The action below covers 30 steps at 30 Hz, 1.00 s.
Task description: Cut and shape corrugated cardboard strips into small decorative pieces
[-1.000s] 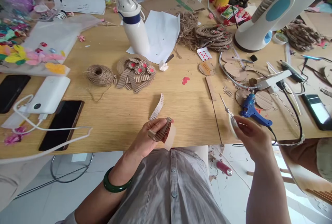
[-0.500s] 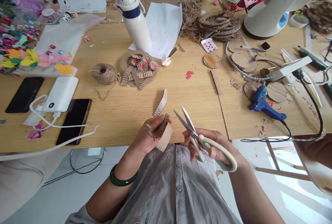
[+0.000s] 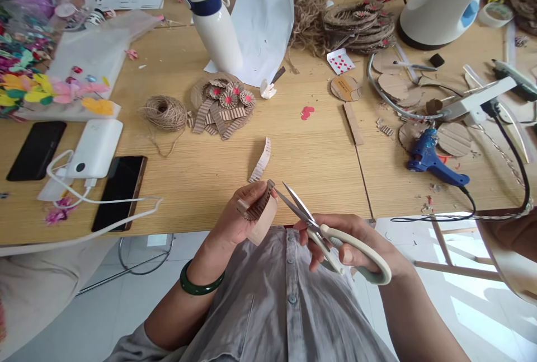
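Brown, ribbed: pinches strip (image 3: 264, 223) over near edge of table (image 3: 201, 194) with left hand (image 3: 238, 216); grips scissors (image 3: 312, 224), blades (image 3: 298, 201) parted beside strip, in right hand (image 3: 369, 235). Best to steady strip, keep fingertips (image 3: 259, 188) clear.

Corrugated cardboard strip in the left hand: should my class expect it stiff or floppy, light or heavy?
The corrugated cardboard strip is probably light, being thin and narrow. It likely bends lengthwise easily, since it curves in the left hand. Its ridges may stiffen it crosswise.

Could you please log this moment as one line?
left hand: holding cardboard strip | right hand: holding scissors, blades parted, near cardboard strip | glue gun: on table
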Tool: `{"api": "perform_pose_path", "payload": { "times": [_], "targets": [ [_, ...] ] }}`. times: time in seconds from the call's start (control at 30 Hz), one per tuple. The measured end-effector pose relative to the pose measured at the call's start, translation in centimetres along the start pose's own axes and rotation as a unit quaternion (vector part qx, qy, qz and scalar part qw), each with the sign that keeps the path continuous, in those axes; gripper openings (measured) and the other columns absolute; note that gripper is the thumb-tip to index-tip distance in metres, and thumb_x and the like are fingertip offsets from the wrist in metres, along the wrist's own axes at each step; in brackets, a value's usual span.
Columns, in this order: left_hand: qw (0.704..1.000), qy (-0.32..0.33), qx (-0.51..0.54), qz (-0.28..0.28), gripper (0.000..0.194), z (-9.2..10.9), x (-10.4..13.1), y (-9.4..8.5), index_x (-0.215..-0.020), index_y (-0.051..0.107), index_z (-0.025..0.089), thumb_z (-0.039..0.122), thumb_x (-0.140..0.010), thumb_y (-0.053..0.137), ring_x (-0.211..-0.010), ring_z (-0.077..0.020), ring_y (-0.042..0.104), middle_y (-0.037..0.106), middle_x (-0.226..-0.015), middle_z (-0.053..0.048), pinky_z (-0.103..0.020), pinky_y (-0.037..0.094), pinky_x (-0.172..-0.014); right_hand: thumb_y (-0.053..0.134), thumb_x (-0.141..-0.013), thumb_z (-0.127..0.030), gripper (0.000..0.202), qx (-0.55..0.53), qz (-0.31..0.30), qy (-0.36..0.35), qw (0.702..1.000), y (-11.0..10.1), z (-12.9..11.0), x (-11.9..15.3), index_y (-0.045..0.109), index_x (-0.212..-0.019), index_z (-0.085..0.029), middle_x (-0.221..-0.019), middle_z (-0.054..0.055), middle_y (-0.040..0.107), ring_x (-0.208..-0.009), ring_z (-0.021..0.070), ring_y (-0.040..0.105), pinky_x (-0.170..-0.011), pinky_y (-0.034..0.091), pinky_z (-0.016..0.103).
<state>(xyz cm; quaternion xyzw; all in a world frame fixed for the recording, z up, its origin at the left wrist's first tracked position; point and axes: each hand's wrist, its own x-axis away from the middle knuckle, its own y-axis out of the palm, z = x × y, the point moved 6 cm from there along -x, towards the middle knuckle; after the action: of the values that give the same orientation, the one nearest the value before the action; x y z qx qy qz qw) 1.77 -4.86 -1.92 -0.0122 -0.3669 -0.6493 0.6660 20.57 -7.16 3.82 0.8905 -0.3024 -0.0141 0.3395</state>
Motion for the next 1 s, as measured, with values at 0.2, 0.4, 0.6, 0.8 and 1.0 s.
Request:
{"api": "perform_pose_path", "payload": {
  "times": [0.2, 0.4, 0.6, 0.8, 1.0],
  "targets": [
    [1.0, -0.007, 0.024, -0.01, 0.031, -0.2, -0.2, -0.1, -0.071, 0.072, 0.014, 0.044, -0.076, 0.079, -0.049, -0.0058, 0.05, 0.058, -0.056, 0.002, -0.017, 0.04, -0.049, 0.07, -0.085, -0.048, 0.056, -0.009, -0.004, -0.001, 1.0, -0.1, -0.2, -0.1, 0.062, -0.128, -0.013, -0.105, 0.01, 0.06, -0.081, 0.0169, 0.058, -0.08, 0.059, 0.038],
    [1.0, 0.003, 0.005, -0.007, 0.034, 0.2, -0.1, 0.1, -0.07, 0.072, 0.014, 0.048, -0.073, 0.08, -0.047, -0.0064, 0.048, 0.058, -0.055, 0.002, -0.018, 0.037, -0.045, 0.07, -0.084, -0.049, 0.057, -0.025, 0.001, 0.006, 1.0, -0.1, -0.2, 0.0, 0.062, -0.128, -0.013, -0.104, 0.009, 0.06, -0.082, 0.0168, 0.06, -0.08, 0.06, 0.037],
    [0.999, 0.011, -0.035, 0.004, 0.036, 0.2, 0.0, 0.1, -0.069, 0.072, 0.016, 0.051, -0.074, 0.078, -0.043, -0.0076, 0.045, 0.055, -0.051, 0.003, -0.021, 0.035, -0.042, 0.071, -0.083, -0.049, 0.056, -0.027, 0.009, 0.015, 0.999, -0.2, 0.0, 0.0, 0.063, -0.126, -0.013, -0.105, 0.01, 0.06, -0.083, 0.0175, 0.059, -0.082, 0.059, 0.039],
    [0.998, 0.006, -0.056, -0.037, 0.037, 0.4, 0.1, 0.7, -0.075, 0.071, 0.015, 0.052, -0.08, 0.071, -0.037, -0.0078, 0.043, 0.056, -0.05, 0.002, -0.022, 0.034, -0.037, 0.07, -0.084, -0.047, 0.053, -0.031, 0.01, 0.013, 0.999, -0.3, -0.1, 0.1, 0.064, -0.125, -0.014, -0.103, 0.01, 0.06, -0.081, 0.0172, 0.059, -0.08, 0.06, 0.04],
    [0.985, 0.026, -0.132, -0.107, 0.04, 1.3, 0.9, 1.7, -0.061, 0.064, 0.014, 0.043, -0.089, 0.064, -0.039, -0.0069, 0.05, 0.063, -0.055, -0.002, -0.02, 0.038, -0.04, 0.063, -0.086, -0.054, 0.055, -0.038, 0.02, -0.002, 0.999, -0.7, 0.6, -0.1, 0.064, -0.123, -0.013, -0.106, 0.012, 0.06, -0.076, 0.0176, 0.059, -0.075, 0.061, 0.043]
  ]
}}
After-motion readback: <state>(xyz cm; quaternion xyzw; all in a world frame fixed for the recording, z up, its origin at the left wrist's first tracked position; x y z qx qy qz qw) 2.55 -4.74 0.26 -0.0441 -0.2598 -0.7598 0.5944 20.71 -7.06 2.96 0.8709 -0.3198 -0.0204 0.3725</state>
